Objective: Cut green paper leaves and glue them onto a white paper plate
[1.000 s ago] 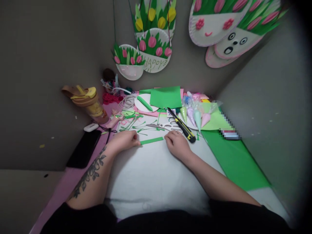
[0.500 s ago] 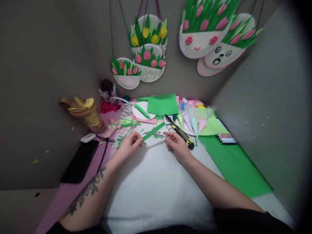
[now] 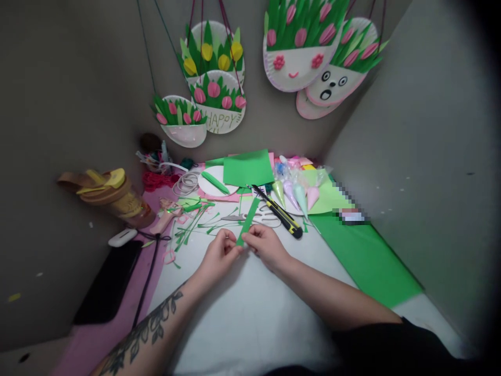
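Note:
A narrow green paper strip (image 3: 249,219) stands tilted upward over the white work surface (image 3: 250,308). Both hands pinch its near end. My left hand (image 3: 219,254) grips it from the left, fingers closed. My right hand (image 3: 264,245) grips it from the right, fingers closed, the two hands nearly touching. Behind the strip lie scissors (image 3: 258,218) and a yellow-and-black utility knife (image 3: 278,211).
Green paper scraps (image 3: 195,219) litter the left. A large green sheet (image 3: 364,256) lies right. A paper plate (image 3: 215,183), another green sheet (image 3: 248,168) and pastel cones (image 3: 295,193) sit behind. A phone (image 3: 107,282), a white case (image 3: 122,237) and a jar (image 3: 117,198) stand left. Paper-plate flower crafts (image 3: 211,94) hang on the wall.
The strip lay flat between my hands, then my left hand lifted it. Now both hands have come together on its near end and it points up and away.

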The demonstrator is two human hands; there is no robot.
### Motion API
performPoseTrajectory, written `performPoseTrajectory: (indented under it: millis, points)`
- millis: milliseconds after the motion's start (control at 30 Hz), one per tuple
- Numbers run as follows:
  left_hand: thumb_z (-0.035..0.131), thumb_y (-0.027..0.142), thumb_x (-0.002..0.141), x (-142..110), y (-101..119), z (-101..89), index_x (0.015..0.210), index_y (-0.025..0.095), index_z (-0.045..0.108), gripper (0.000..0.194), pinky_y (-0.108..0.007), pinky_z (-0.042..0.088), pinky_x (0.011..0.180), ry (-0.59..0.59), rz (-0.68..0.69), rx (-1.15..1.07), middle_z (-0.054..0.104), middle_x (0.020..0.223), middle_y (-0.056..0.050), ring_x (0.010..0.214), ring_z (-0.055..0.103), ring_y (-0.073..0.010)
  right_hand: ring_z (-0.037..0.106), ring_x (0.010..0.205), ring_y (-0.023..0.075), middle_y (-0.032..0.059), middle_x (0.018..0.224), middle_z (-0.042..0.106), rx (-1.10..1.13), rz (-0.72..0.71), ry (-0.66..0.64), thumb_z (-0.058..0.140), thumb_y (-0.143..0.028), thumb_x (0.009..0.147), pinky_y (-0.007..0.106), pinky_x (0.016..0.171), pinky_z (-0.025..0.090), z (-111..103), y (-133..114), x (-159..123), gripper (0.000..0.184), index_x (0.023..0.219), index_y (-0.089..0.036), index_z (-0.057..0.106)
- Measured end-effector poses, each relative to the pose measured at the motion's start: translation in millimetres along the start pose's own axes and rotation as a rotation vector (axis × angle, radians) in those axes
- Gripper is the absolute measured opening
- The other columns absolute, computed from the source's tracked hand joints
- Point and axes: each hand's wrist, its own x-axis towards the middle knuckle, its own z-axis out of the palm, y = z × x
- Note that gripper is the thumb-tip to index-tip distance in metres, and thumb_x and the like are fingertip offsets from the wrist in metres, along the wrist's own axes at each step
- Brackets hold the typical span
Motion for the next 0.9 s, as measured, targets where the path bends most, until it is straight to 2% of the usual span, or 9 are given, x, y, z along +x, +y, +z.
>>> performPoseTrajectory:
  millis: [300,500,600,733,900]
  points:
    - [0.062,0.030,0.077,-1.7,-3.6,-0.3,0.088,0.021,0.045,0.022,-0.021,0.029,0.055,-0.100,-0.015,0.022,0.051,0.062,0.007,0.054,0.043,-0.0090,0.031,0.040,0.0070,-0.0077,0.042,0.042,0.135,-0.098,0.201,0.076,-0.039,0.061,0.021,0.039,0.019,-18.4,-23.8,13.2,0.035,0.056,-0.021,0.046]
    - [0.060,0.034,0.078,-1.1,-0.8,-5.4,0.085,0.021,0.044,0.022,-0.022,0.027,0.054,-0.125,-0.024,0.079,0.045,0.058,0.008,0.053,0.039,-0.0092,0.031,0.039,0.0061,-0.0083,0.043,0.041,0.182,-0.115,0.244,0.077,-0.037,0.058,0.021,0.038,0.016,-31.9,-31.3,20.7,0.034,0.057,-0.021,0.047]
    - [0.059,0.035,0.079,0.2,-1.0,-9.8,0.088,0.021,0.044,0.022,-0.022,0.028,0.054,-0.120,-0.027,0.088,0.049,0.063,0.007,0.055,0.042,-0.0100,0.032,0.039,0.0057,-0.0079,0.044,0.043,0.206,-0.110,0.252,0.077,-0.035,0.057,0.021,0.038,0.015,-34.7,-32.7,21.7,0.031,0.058,-0.020,0.049]
    - [0.055,0.036,0.081,3.6,0.5,-18.0,0.089,0.021,0.046,0.019,-0.023,0.033,0.057,-0.055,0.000,0.144,0.055,0.069,0.004,0.060,0.048,-0.0116,0.032,0.038,0.0058,-0.0077,0.042,0.044,0.224,-0.104,0.264,0.075,-0.032,0.058,0.020,0.037,0.016,-37.4,-31.3,22.1,0.026,0.059,-0.020,0.052]
    - [0.051,0.036,0.080,10.3,3.2,-33.9,0.090,0.022,0.045,0.018,-0.024,0.037,0.060,0.153,0.016,0.224,0.056,0.069,0.003,0.063,0.052,-0.0134,0.031,0.037,0.0057,-0.0079,0.041,0.045,0.188,-0.095,0.274,0.072,-0.030,0.061,0.019,0.036,0.016,-41.2,-27.3,21.1,0.021,0.061,-0.020,0.053]
